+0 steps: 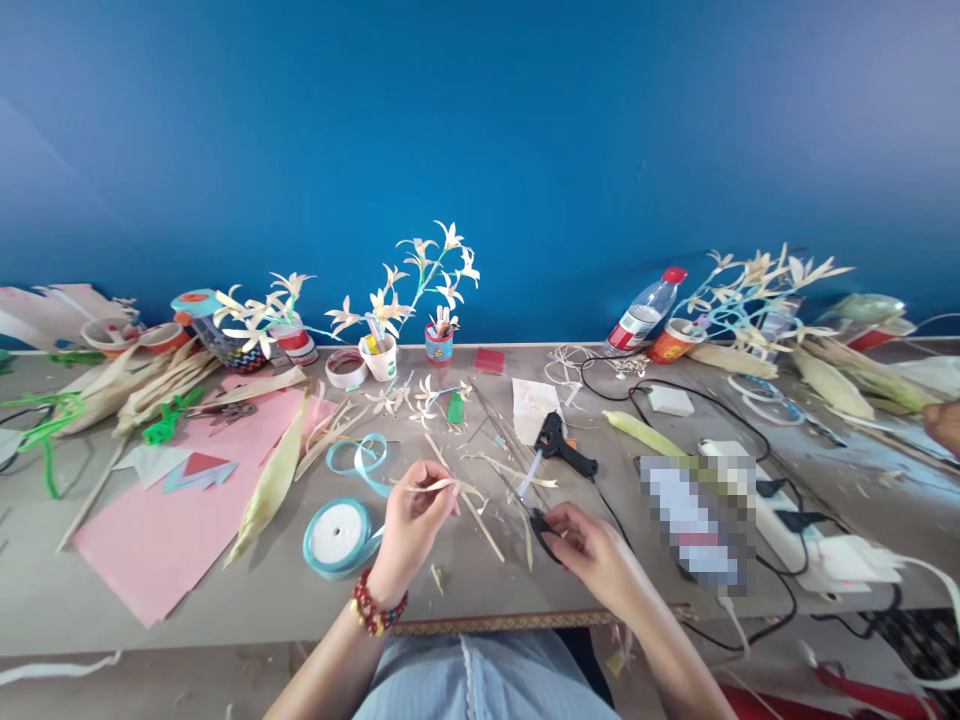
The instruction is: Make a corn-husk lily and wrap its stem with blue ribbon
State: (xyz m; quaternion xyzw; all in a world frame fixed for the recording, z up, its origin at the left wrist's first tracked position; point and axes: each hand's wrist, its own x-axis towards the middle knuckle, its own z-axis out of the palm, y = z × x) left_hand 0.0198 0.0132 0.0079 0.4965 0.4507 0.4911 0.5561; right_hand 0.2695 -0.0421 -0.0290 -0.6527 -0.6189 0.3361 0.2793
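My left hand (415, 522) is closed, pinching a thin pale strip of corn husk (429, 487) above the table. To its right, my right hand (589, 550) is closed around the black handles of a pair of scissors (541, 530), whose blades point away from me and to the left. A thin stick (469, 500) and loose husk scraps lie between the hands. Left of my left hand stands a roll of light blue ribbon (337, 538), its loose end running to my wrist. A black glue gun (564, 445) rests beyond my right hand.
Cups of husk flowers (380, 355) stand along the blue wall, with a plastic bottle (643, 312) further right. Pink paper (165, 530) and corn husks (270, 485) lie left. A phone (694, 520), power strip (757, 500) and cables are right. Another person's hand (943, 425) shows at the right edge.
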